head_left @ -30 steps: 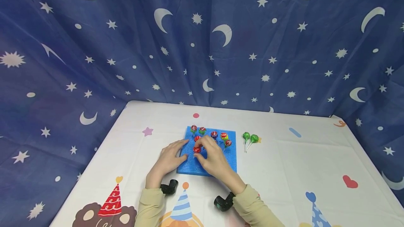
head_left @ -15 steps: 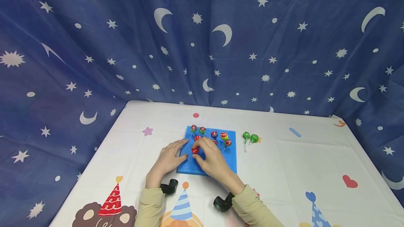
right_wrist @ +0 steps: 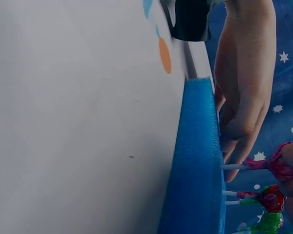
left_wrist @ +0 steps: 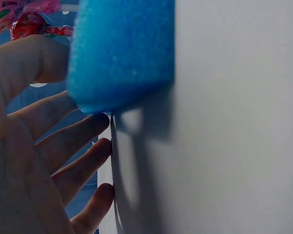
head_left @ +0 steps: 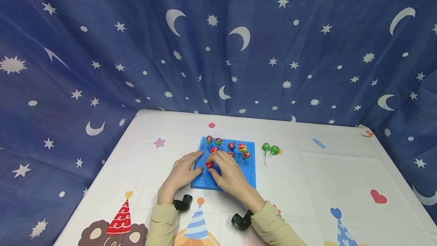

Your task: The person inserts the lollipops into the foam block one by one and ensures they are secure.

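A blue foam block (head_left: 205, 179) lies flat with several wrapped lollipops standing in it by their sticks. My left hand (head_left: 182, 170) rests at the block's left side, fingers fairly straight; in the left wrist view its thumb (left_wrist: 44, 58) lies along the foam. Over the front left part of the block, my right hand (head_left: 230, 174) pinches a red lollipop (head_left: 209, 164) by its wrapped head. In the right wrist view this lollipop's white stick (right_wrist: 233, 166) meets the foam's top face. Behind it stands another red lollipop (head_left: 213, 150), partly beside the knuckles.
Two green lollipops (head_left: 266, 147) lie on the white printed tablecloth (head_left: 307, 200) right of the block. Toward the block's back right are a yellow-wrapped lollipop (head_left: 242, 147) and others. A dark blue curtain (head_left: 191, 67) with moons and stars hangs behind the table.
My right hand has shifted slightly left and toward the front with the red lollipop, which sits a little lower in view. The left hand has stayed put.
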### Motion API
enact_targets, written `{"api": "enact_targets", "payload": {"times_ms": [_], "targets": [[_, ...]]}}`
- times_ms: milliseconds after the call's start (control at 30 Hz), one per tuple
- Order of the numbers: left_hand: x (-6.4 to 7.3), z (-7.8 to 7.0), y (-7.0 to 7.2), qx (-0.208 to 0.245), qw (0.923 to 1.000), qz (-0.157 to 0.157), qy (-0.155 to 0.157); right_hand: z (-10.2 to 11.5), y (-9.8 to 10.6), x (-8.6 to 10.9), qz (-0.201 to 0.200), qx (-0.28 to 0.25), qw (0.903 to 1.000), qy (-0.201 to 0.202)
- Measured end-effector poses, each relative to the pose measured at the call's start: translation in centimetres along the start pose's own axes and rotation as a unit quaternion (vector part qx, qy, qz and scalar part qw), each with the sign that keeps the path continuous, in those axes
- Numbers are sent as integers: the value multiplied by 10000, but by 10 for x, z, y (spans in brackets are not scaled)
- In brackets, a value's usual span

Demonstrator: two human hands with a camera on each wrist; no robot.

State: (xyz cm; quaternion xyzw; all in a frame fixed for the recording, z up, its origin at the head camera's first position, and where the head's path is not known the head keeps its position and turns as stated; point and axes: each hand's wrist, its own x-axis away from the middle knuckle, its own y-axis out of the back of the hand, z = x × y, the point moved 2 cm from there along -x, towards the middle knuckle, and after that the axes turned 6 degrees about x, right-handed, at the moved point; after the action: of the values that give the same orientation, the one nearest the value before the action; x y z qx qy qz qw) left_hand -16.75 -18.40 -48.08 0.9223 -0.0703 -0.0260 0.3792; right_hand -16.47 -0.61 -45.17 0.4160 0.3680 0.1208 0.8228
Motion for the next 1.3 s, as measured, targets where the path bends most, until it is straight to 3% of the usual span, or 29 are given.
{"api": "enact_targets", "payload": {"times_ms": [633, 1300], "targets": [[0, 1, 0, -47, 10000, -12, -1, -6, 29, 17, -1, -67, 9999, -81], [-1, 0, -2, -53, 10000, -12, -19, -36, 64, 53, 37, 569, 9978, -328]]}}
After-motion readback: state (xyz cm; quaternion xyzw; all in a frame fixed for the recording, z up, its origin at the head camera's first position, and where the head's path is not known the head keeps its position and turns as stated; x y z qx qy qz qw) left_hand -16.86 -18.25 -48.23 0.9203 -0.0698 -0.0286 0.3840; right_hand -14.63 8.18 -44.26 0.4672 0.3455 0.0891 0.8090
